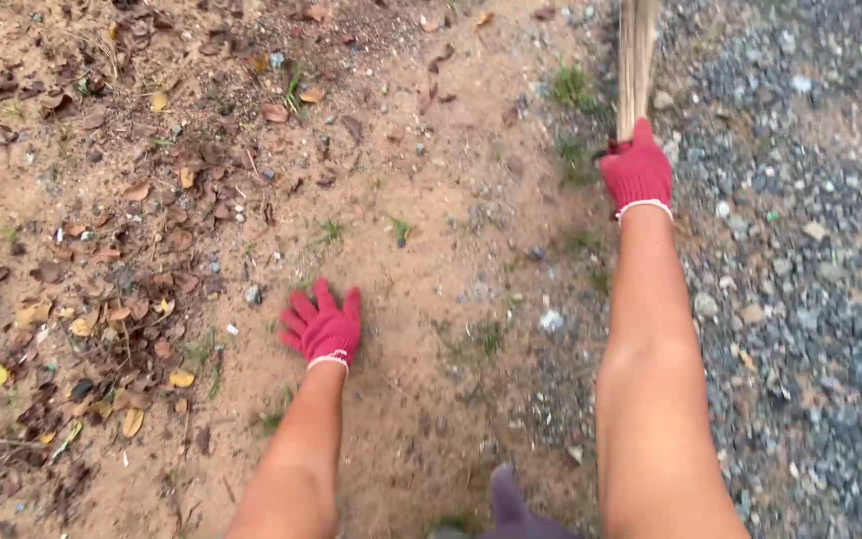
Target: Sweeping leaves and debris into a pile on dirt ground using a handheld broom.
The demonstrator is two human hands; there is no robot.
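Right hand (pixel 637 170) grips a broom handle (pixel 636 65); left hand (pixel 322 325) hangs spread.

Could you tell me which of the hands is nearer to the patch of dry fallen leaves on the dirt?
Left. The left hand, fingers spread, hovers just right of the dry leaves. The right hand is far off to the right, gripping a wooden handle by the gravel.

Two red-gloved hands, left (pixel 322 327) and right (pixel 637 170), one wooden broom handle (pixel 637 60), one dark shoe tip (pixel 511 504)
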